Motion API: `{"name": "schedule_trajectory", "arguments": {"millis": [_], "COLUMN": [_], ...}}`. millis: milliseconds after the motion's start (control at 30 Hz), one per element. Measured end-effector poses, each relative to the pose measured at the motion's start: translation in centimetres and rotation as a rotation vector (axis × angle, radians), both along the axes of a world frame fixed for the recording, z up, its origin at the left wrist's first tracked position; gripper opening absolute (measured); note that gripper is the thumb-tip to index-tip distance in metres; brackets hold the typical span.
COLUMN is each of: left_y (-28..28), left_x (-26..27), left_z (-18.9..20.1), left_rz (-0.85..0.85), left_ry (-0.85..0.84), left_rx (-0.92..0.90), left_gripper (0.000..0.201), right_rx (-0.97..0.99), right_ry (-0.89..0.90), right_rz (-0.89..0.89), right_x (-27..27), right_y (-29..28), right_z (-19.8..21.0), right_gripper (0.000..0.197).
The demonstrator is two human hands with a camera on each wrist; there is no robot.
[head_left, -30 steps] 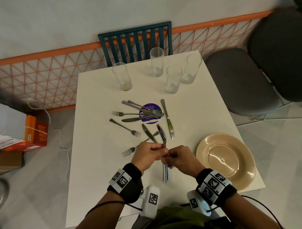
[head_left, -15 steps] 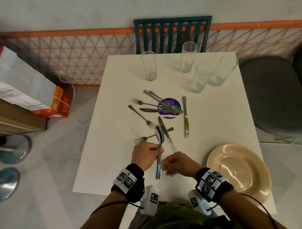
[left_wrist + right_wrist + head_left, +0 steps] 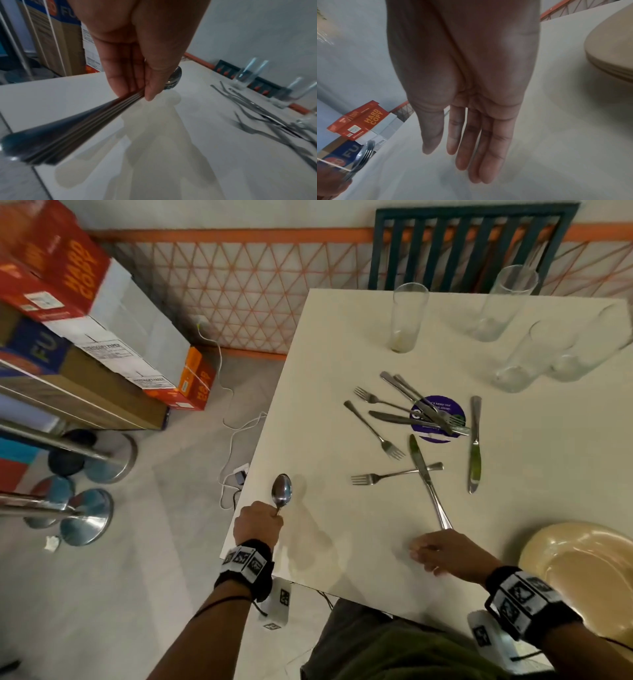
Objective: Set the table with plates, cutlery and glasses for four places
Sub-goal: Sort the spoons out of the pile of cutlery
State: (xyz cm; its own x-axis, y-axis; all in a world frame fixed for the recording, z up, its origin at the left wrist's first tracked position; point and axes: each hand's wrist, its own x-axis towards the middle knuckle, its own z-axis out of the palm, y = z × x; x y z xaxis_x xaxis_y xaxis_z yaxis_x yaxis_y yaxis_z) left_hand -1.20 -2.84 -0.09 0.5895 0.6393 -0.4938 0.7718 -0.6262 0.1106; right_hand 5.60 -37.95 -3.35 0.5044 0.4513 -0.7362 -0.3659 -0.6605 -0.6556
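My left hand [image 3: 257, 523] [image 3: 137, 86] grips a stacked bundle of spoons [image 3: 281, 494] [image 3: 72, 129] by the handles, over the table's near left edge. The bowls point away from me. My right hand [image 3: 442, 554] [image 3: 471, 155] hovers open above the white table [image 3: 342, 542], fingers straight, holding nothing. Loose forks and knives [image 3: 411, 422] lie in a heap mid-table, one knife [image 3: 428, 481] ending just beyond my right fingers. Beige stacked plates [image 3: 582, 570] [image 3: 611, 54] sit at the near right. Several empty glasses [image 3: 409, 318] stand at the far side.
A purple round sticker [image 3: 438, 419] lies under the cutlery heap. A dark green chair [image 3: 472, 244] stands behind the table. Cardboard boxes [image 3: 68, 302], metal stool bases [image 3: 85, 515] and a white cable [image 3: 233, 440] are on the floor to the left.
My left hand carried the spoon bundle left to the table's near left edge. My right hand let go and drew back, open. The head view swung left.
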Motion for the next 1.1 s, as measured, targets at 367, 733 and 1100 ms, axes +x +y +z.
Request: {"name": "schedule_trajectory", "arguments": {"millis": [367, 733, 1100], "left_y": [6.0, 6.4, 6.3], "left_x": [-0.4, -1.6, -1.9], "left_z": [-1.8, -2.5, -2.4], "left_rz": [-0.167, -0.119, -0.061], "left_ry": [0.003, -0.121, -0.148], "left_rx": [0.102, 0.038, 0.041], "left_gripper": [0.022, 0.023, 0.026], "right_rx": [-0.091, -0.216, -0.219], "right_ry": [-0.005, -0.053, -0.020], "right_rz": [-0.101, -0.011, 0.008], "right_x": [-2.2, -4.1, -7.5], "right_y": [0.1, -1.2, -3.3], "right_z": [-0.8, 0.3, 1.3], "right_gripper": [0.007, 0.018, 0.021]}}
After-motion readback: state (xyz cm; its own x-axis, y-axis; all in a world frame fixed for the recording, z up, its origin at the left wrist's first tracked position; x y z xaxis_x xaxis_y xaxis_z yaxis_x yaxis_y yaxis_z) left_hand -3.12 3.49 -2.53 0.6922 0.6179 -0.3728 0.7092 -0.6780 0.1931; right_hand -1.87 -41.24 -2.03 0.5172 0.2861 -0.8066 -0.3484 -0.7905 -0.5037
